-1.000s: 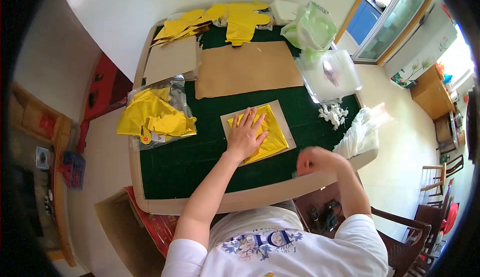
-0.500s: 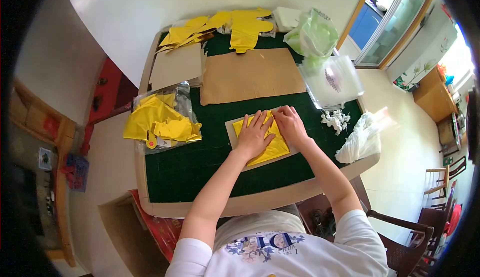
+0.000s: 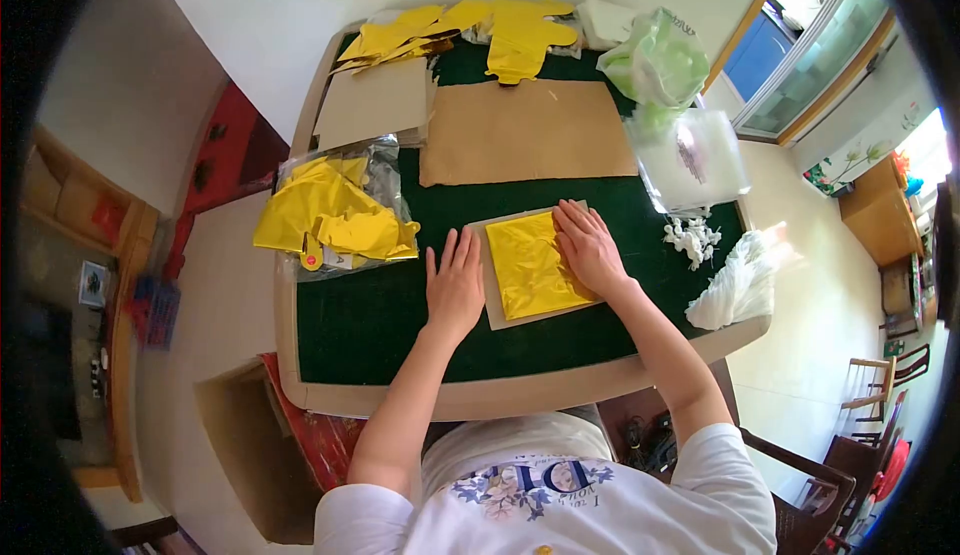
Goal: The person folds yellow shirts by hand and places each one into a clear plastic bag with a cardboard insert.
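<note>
A folded yellow foil sheet, its surface creased, lies on a grey-beige cardboard square near the front of the table. My right hand rests flat over the sheet's right edge, fingers stretched out. Just left of the cardboard, my left hand lies flat with its fingers extended and holds nothing. Farther left sits a clear plastic bag with crumpled yellow foil on it; a small yellow round-ended item is at its front.
Behind the work lies a brown cardboard sheet, beside a stack of grey cardboard. Flat yellow foil shapes line the back. To the right are clear plastic sleeves, a green-white bag, small white pieces and a white bundle.
My left hand has moved left off the yellow foil onto the table. The right hand has flattened over the foil's right side. The view has shifted slightly.
</note>
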`<control>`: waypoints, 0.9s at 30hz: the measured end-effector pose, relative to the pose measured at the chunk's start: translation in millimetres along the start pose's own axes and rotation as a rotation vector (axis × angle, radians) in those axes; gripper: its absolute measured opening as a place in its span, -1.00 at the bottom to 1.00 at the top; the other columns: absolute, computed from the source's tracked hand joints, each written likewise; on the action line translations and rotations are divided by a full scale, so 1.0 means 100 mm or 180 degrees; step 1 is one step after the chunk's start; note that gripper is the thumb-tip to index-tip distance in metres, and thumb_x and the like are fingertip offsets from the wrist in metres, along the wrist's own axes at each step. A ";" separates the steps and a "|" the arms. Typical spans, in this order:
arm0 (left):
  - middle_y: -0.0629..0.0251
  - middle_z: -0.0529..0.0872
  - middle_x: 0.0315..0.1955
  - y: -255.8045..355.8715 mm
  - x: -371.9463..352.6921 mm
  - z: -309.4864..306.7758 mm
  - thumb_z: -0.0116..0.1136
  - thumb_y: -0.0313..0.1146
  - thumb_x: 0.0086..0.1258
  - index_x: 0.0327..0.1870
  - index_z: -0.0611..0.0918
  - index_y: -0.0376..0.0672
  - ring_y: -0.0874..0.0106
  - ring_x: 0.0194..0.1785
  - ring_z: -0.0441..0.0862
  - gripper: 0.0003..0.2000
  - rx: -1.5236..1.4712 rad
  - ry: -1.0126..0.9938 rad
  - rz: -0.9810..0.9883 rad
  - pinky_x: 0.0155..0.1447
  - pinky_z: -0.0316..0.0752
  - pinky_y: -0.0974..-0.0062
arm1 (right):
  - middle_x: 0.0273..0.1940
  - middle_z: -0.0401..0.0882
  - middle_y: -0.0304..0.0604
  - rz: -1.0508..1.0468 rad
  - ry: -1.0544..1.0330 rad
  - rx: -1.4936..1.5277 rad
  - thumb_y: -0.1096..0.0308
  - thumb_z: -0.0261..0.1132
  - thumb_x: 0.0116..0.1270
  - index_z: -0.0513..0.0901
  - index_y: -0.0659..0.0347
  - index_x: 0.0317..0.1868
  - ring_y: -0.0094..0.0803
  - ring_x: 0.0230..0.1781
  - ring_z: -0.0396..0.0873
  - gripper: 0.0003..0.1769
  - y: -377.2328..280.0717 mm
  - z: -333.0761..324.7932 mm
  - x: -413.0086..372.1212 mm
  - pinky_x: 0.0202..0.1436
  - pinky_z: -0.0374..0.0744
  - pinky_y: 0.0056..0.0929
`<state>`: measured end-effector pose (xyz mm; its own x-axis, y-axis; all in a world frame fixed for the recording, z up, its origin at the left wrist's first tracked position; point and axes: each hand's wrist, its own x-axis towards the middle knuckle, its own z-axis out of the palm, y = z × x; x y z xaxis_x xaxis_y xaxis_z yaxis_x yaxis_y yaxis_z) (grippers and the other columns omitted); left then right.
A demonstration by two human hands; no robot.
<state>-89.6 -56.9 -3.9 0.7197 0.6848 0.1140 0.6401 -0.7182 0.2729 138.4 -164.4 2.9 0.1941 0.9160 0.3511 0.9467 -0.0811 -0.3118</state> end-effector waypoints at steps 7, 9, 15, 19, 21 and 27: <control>0.22 0.27 0.43 -0.12 0.25 -0.02 -0.14 -0.22 0.54 0.37 0.38 -0.06 0.23 0.53 0.08 -0.58 0.0068 0.0200 0.0206 0.53 -0.10 -0.06 | 0.36 0.35 -0.05 0.0154 -0.0038 0.0008 0.28 0.08 0.45 0.43 0.22 0.30 -0.20 0.42 0.24 -0.54 0.05 0.02 0.02 0.49 0.17 -0.17; 0.19 0.38 0.34 -0.13 0.32 0.04 -0.02 -0.28 0.47 0.24 0.49 -0.10 0.20 0.47 0.19 -0.65 -0.0319 0.0445 0.0088 0.50 0.00 -0.01 | 0.37 0.34 -0.06 0.0166 0.0000 -0.0009 0.28 0.07 0.46 0.43 0.21 0.31 -0.20 0.43 0.23 -0.54 0.07 0.02 0.03 0.50 0.16 -0.17; 0.30 0.57 -0.26 -0.01 0.53 -0.09 0.36 -0.32 0.16 -0.26 0.72 -0.08 0.24 -0.08 0.49 -0.85 -0.0871 0.0865 -0.0294 0.03 0.43 0.26 | 0.41 0.27 -0.07 0.0230 -0.0136 -0.0056 0.23 0.06 0.47 0.38 0.16 0.35 -0.21 0.47 0.17 -0.51 0.02 -0.03 0.05 0.51 0.11 -0.07; 0.32 0.60 -0.32 -0.06 0.61 -0.09 0.37 -0.32 0.14 -0.30 0.73 -0.04 0.24 -0.12 0.51 -0.87 -0.0934 0.0648 -0.0318 0.02 0.43 0.26 | 0.43 0.22 -0.04 0.0092 -0.0223 -0.0350 0.16 0.04 0.47 0.37 0.13 0.36 -0.15 0.48 0.12 -0.50 -0.25 -0.05 0.07 0.50 0.08 0.04; 0.33 0.61 -0.37 -0.08 0.67 -0.09 0.36 -0.32 0.13 -0.33 0.73 -0.04 0.24 -0.15 0.53 -0.89 -0.1040 0.0592 -0.0296 0.01 0.43 0.26 | 0.41 0.24 -0.01 -0.0005 -0.0232 -0.0411 0.12 0.04 0.47 0.38 0.10 0.34 -0.09 0.47 0.13 -0.50 -0.30 0.04 0.03 0.49 0.08 0.05; 0.27 0.64 -0.39 -0.11 0.80 -0.03 0.31 -0.33 0.16 -0.38 0.72 -0.10 0.22 -0.15 0.58 -0.91 -0.1227 0.0347 -0.0314 0.01 0.47 0.22 | 0.42 0.23 -0.03 0.0019 -0.0188 -0.0265 0.08 0.05 0.46 0.39 0.05 0.34 -0.11 0.48 0.12 -0.49 -0.28 0.12 0.00 0.51 0.05 0.03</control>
<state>-40.0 6.6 5.1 0.6139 0.7721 0.1642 0.5422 -0.5636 0.6231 108.9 -157.9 1.0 0.1866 0.9368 0.2959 0.9641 -0.1168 -0.2383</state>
